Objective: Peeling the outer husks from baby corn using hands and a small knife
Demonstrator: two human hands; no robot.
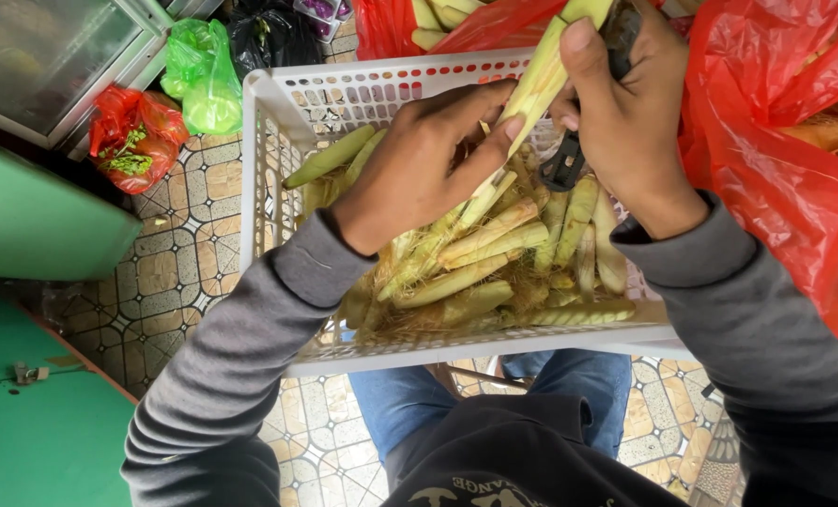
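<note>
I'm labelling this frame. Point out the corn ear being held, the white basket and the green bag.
corn ear [541, 80], head view, on its husk.
white basket [278, 94], head view, top-left rim corner.
green bag [203, 80], head view, its middle.

Baby corn ear [541, 80]: pale yellow-green husk, long, tilted upward, gripped between both hands. Black-handled knife [569, 160]: held in right hand [625, 122], against ear, just beside left hand [428, 164].

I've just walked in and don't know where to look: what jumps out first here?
First, the two hands at top centre: the left hand and right hand grip a pale green corn ear, and the right also holds a black-handled tool. Under them a white slotted basket on the person's lap is heaped with small husked ears. Bright red plastic bags crowd the right side.
</note>
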